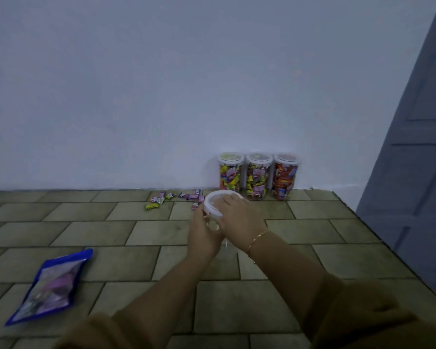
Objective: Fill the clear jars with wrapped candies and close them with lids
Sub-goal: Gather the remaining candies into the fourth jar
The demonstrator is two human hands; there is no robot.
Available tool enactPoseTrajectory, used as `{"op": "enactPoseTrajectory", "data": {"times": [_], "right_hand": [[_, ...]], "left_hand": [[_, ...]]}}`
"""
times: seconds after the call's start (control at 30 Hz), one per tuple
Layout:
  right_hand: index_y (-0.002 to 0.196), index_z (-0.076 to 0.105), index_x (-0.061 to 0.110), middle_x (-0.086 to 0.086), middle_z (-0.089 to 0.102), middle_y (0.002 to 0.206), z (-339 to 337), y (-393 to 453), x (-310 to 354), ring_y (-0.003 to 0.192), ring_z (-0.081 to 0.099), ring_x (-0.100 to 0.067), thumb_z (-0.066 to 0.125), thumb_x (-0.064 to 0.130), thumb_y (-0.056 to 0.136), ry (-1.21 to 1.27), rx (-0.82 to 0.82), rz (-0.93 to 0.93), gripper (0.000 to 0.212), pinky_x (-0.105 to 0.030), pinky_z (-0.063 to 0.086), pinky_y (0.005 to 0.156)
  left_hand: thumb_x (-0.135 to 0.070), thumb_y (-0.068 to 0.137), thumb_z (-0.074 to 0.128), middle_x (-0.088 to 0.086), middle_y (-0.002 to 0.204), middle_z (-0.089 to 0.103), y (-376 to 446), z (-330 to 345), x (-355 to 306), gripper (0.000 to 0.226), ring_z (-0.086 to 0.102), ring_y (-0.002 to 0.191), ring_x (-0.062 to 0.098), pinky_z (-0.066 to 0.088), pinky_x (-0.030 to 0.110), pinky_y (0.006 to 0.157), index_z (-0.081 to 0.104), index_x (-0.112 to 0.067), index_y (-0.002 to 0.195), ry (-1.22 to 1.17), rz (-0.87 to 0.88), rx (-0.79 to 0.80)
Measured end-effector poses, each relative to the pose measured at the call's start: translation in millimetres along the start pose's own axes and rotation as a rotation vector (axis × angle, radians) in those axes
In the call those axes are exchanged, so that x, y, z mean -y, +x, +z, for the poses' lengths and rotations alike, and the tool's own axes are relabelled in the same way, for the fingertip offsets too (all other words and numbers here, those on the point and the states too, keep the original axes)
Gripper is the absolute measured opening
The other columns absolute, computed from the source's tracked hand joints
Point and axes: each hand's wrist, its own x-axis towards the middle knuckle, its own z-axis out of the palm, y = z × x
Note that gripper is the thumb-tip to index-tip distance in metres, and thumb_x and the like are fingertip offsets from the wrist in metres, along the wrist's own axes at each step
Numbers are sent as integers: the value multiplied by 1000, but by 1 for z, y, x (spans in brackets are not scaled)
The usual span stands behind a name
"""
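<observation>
Brown sleeves (pixel 363 318) over tiled surface (pixel 136 235); white wall (pixel 161 84) behind.

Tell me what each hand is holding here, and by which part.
The left hand grips the clear jar by its side wall; the right hand grips the white lid from above.
</observation>
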Motion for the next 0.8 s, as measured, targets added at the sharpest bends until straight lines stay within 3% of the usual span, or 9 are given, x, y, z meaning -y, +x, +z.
{"op": "enactPoseTrajectory", "data": {"times": [0.1,0.2,0.3,0.43,0.53,0.67,0.73,0.8], "right_hand": [[136,42,17,-3,46,138,5,5,7,130,37,-22,44,24,93,-15,-45,-35,43,-36,28,109],[135,42,16,-7,48,136,4,7,18,127,40,-27,47,33,91,-37,-61,2,47,-40,32,106],[138,32,9,-20,46,133,5,10,36,124,41,-37,36,26,97,-204,-19,42,45,-49,33,103],[143,17,-6,-34,37,137,0,19,50,125,39,-47,31,14,99,-446,115,33,50,-54,31,103],[143,14,-8,-35,37,138,-3,24,44,123,42,-46,31,13,100,-512,135,-24,52,-52,35,100],[136,32,-5,-29,50,123,3,34,30,105,54,-41,30,11,97,-567,97,-150,42,-48,42,76],[131,40,-4,-28,54,116,10,37,25,98,57,-40,26,14,98,-529,82,-212,40,-47,42,70],[110,62,5,-19,64,92,9,37,24,78,63,-31,28,27,97,-476,-47,-183,43,-37,46,59]], "left_hand": [[-8,76,73,-1,119,58,5,-8,9,61,57,105,14,48,21,81,48,-13,132,46,1,0],[-6,84,62,11,122,54,8,-10,17,42,53,111,25,45,29,89,51,-6,125,265,14,23],[-14,93,53,10,128,49,10,-7,19,35,46,117,23,35,27,96,47,-8,127,454,19,63],[-26,99,43,3,149,32,16,-1,31,54,29,136,13,19,17,106,23,-11,146,504,9,226],[-20,100,41,6,146,35,21,3,35,49,33,135,15,23,21,107,25,-7,144,524,-44,284],[-17,94,54,6,124,55,22,11,33,36,52,115,17,42,25,94,49,-8,128,404,-58,105],[-16,94,54,5,120,57,19,11,28,33,54,112,17,41,22,89,51,-7,126,415,-34,71],[-18,94,53,6,116,60,18,9,27,30,57,108,17,41,23,84,53,-7,122,456,18,37]]}}
